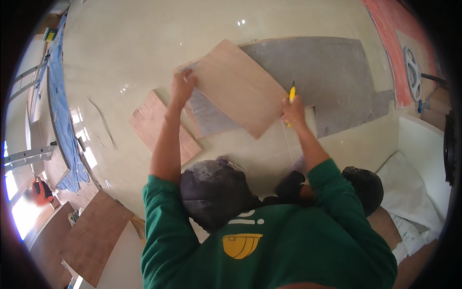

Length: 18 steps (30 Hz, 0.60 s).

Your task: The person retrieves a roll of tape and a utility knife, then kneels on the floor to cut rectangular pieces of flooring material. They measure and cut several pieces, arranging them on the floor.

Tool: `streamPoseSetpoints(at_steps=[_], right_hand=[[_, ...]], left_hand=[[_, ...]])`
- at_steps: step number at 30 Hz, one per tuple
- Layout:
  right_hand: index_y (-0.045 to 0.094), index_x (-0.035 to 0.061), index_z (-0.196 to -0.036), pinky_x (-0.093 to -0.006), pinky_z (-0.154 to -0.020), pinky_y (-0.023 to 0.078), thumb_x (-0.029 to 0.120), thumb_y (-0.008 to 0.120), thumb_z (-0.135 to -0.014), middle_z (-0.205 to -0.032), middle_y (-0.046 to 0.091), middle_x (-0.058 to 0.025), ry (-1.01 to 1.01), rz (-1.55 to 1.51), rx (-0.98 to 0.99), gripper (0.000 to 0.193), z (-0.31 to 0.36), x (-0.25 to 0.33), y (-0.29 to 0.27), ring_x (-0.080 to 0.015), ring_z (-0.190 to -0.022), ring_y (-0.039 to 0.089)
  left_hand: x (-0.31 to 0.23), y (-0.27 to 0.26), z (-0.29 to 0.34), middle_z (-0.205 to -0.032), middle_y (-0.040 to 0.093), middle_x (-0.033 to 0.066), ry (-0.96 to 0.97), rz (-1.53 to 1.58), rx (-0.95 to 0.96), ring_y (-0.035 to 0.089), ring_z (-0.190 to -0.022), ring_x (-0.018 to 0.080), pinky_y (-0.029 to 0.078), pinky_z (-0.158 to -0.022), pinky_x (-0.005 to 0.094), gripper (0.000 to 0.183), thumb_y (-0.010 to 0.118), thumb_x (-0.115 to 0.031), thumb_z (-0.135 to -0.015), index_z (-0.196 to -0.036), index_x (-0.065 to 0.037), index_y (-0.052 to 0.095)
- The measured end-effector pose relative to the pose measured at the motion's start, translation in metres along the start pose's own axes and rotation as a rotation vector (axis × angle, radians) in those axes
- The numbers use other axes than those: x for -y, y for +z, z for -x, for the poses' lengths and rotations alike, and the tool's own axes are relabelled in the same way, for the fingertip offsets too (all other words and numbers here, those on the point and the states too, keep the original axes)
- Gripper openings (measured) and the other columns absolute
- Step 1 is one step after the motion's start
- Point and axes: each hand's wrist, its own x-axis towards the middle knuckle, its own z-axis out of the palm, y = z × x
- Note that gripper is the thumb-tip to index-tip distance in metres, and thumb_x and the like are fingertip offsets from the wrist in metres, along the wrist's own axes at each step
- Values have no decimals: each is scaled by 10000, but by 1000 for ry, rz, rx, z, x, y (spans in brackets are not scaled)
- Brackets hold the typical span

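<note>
A rectangular light-brown plywood board (pixel 240 86) lies tilted at an angle in front of me, held above or on a large grey sheet (pixel 332 77). My left hand (pixel 183 87) is closed at the board's left edge, fingers curled at its side. In my right hand (pixel 294 113) is a yellow utility knife (pixel 292 94), its dark tip pointing away from me. That hand also meets the board's right corner; whether its fingers grip the wood too is hard to make out. Left of the board, part of a grey-faced piece (pixel 211 115) with a wooden edge shows from underneath.
Another plywood piece (pixel 159 120) lies on the glossy beige floor (pixel 130 43) by my left forearm. Thin string (pixel 102 120) curls farther left. Blue sheeting (pixel 62 111) and a metal ladder (pixel 31 155) line the left side. White sacking (pixel 404 192) sits at the right.
</note>
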Motion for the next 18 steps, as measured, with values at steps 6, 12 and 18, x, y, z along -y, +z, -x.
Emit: streamPoseSetpoints(at_steps=[6,12,18], right_hand=[[422,14,-1111,-314,-435,534,207,637,-949,-775,619,-107,88,-332,30,331,88,-19,85,-161,-480,600],[465,31,-1111,-321,-435,530,190,706,-912,-786,597,-63,82,-350,-3,350,100,-10,90,-148,-488,578],[484,62,-1110,-312,-485,557,117,746,-883,-804,594,-34,103,-799,141,351,89,-33,76,-124,-572,587]], left_hand=[[-21,4,8,-1407,496,247,-187,12,56,554,-1230,379,445,-1036,440,633,650,-271,-905,-1464,-49,451],[12,32,104,-1339,529,234,-298,24,4,547,-1212,362,463,-997,426,573,692,-232,-869,-1378,-26,529],[4,45,115,-1280,559,200,-475,414,19,627,-1045,277,514,-887,388,509,720,-215,-867,-1307,3,584]])
